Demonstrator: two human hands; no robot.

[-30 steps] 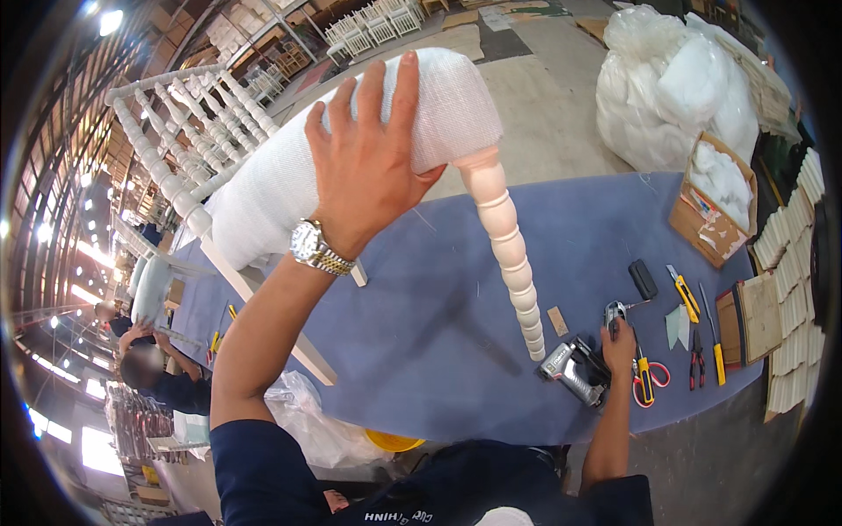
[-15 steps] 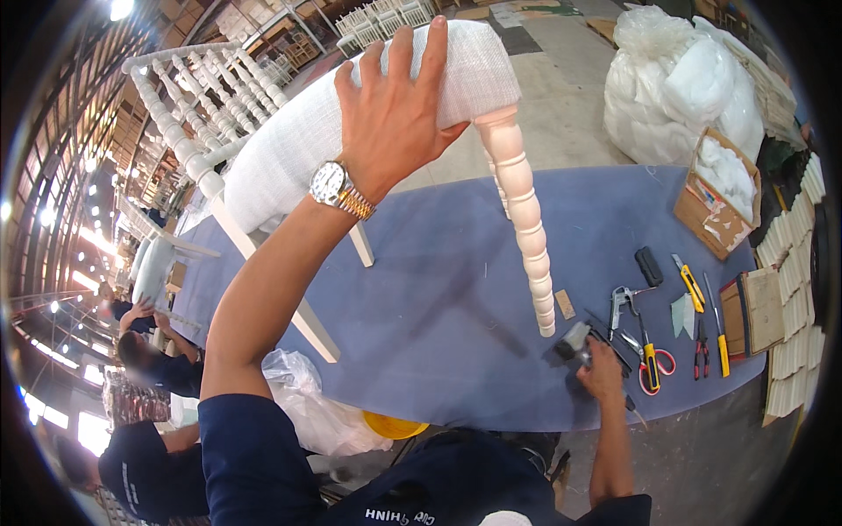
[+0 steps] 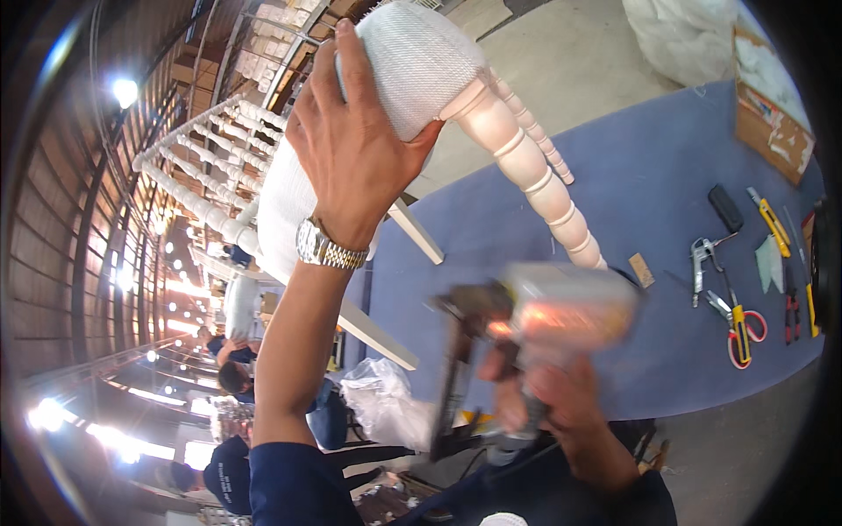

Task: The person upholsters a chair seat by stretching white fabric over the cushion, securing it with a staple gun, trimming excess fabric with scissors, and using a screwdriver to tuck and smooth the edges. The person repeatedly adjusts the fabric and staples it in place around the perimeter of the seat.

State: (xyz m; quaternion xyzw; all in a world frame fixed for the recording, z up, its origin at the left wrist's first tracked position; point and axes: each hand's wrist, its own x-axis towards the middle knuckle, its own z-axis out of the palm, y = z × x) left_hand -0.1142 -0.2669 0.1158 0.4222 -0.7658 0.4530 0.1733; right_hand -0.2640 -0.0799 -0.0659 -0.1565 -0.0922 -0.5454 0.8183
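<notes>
A white turned-wood chair (image 3: 526, 175) stands tilted on the blue table, its pale woven-fabric seat (image 3: 425, 74) toward the top of the view. My left hand (image 3: 351, 145), with a metal watch on the wrist, grips the seat's front edge, fingers over the fabric and thumb at the near side. A pneumatic staple gun (image 3: 574, 302), blurred by motion, is in my right hand (image 3: 566, 399), its fingers closed round the handle. The gun is raised in front of the chair's near front leg, apart from the seat.
Blue cloth covers the table (image 3: 491, 377). On the right lie scissors (image 3: 741, 337), an air blow gun (image 3: 702, 263), a yellow cutter (image 3: 770, 219) and pliers (image 3: 792, 307). Beyond are a carton (image 3: 772, 131) and bagged white stuffing (image 3: 675, 35). Plastic film (image 3: 386, 403) hangs near me; co-workers (image 3: 228, 473) are at left.
My right hand has lifted the staple gun from beside the tools and brought it left, in front of the chair. My left hand stays on the seat; the view has turned left.
</notes>
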